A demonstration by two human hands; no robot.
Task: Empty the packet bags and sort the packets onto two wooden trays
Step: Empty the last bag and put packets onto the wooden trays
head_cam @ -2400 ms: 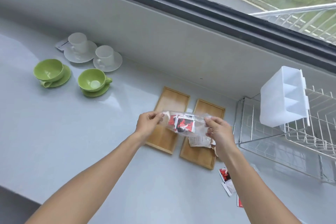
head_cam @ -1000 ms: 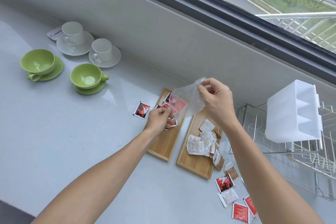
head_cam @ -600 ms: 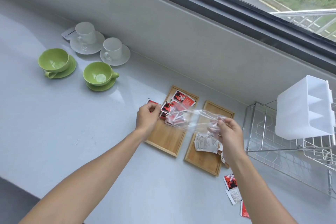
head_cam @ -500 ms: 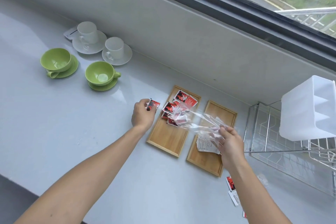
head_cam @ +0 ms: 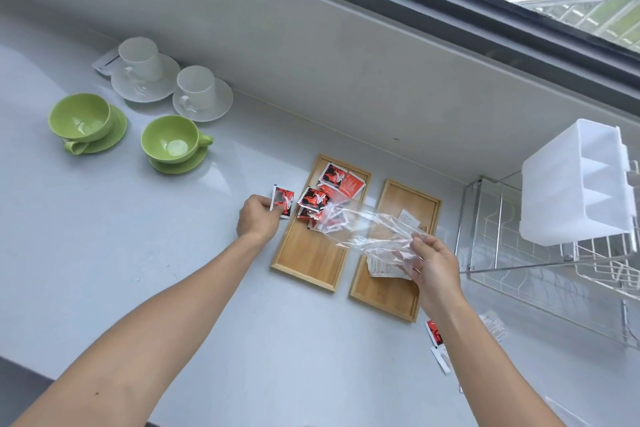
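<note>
Two wooden trays lie side by side on the grey counter. The left tray (head_cam: pixel 311 260) carries several red packets (head_cam: pixel 341 180) at its far end. The right tray (head_cam: pixel 388 291) holds white packets (head_cam: pixel 381 269), partly hidden by my right hand. My left hand (head_cam: pixel 258 218) pinches one red packet (head_cam: pixel 283 201) lying on the counter just left of the left tray. My right hand (head_cam: pixel 429 263) grips an empty clear plastic bag (head_cam: pixel 363 227) that stretches over both trays. More red and white packets (head_cam: pixel 437 343) lie on the counter near my right forearm.
Two green cups on saucers (head_cam: pixel 173 142) and two white cups on saucers (head_cam: pixel 197 94) stand at the back left. A wire dish rack (head_cam: pixel 540 274) with a white plastic divided holder (head_cam: pixel 578 184) fills the right side. The wall below the window runs behind the trays.
The bag was tipped and red packets fell onto the left tray. My right hand lowered the emptied bag over the right tray. My left hand moved left to a stray red packet.
</note>
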